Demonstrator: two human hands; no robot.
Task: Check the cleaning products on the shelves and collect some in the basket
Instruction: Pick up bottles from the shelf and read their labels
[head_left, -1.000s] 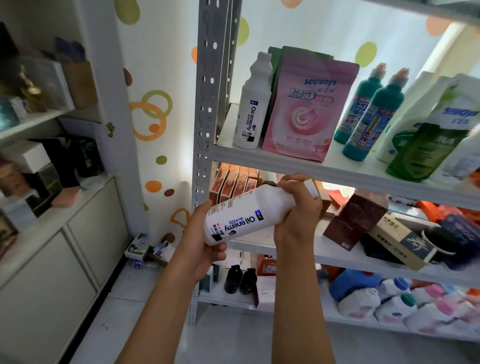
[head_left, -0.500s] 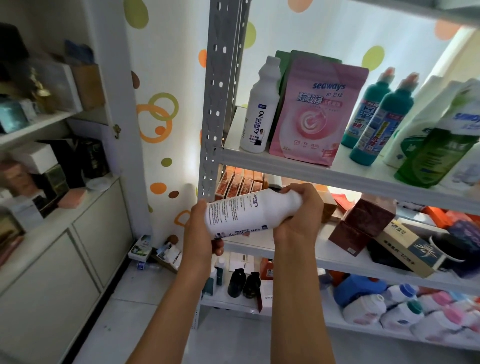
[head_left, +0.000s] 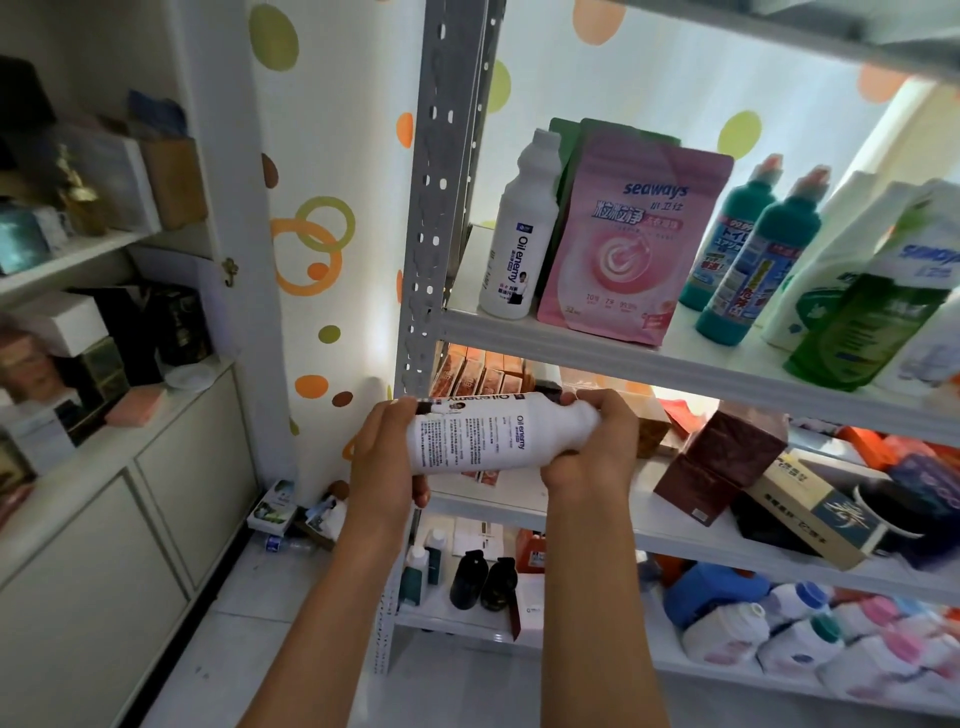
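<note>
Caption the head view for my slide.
Both hands, left hand and right hand, hold a white Oil enemy bottle sideways before the cleaning-product shelves.

The white plastic bottle (head_left: 501, 434) I hold sideways in my left hand (head_left: 387, 457) and right hand (head_left: 597, 441) reads "Oil enemy" above blocks of print too fine to make out. Above it, on the white metal shelf (head_left: 649, 358), a matching upright white bottle (head_left: 519, 234) also says "Oil enemy". Just right of that one, the pink pouch (head_left: 628, 249) reads "seaways".
</note>
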